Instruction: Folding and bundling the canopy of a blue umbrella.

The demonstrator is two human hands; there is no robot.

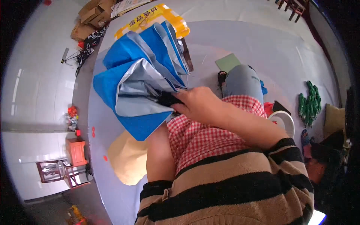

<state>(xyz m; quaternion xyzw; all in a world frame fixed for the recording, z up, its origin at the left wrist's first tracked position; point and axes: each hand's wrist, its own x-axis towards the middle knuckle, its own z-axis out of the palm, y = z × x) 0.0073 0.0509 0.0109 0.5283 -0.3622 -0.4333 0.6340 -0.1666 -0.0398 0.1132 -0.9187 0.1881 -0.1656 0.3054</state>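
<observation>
A folded umbrella with a blue outside and a silver lining spreads over the upper left, above my lap. My right hand is closed around its black part near the gathered ribs. My left forearm runs up under the blue fabric, which hides that hand. A red-and-white checked cloth lies over my lap, below both arms.
Beyond the umbrella lies a yellow printed bag, with cardboard boxes and tangled cables at the far left. A green flat sheet, a white bowl and a green bundle lie to the right. A tan cushion sits lower left.
</observation>
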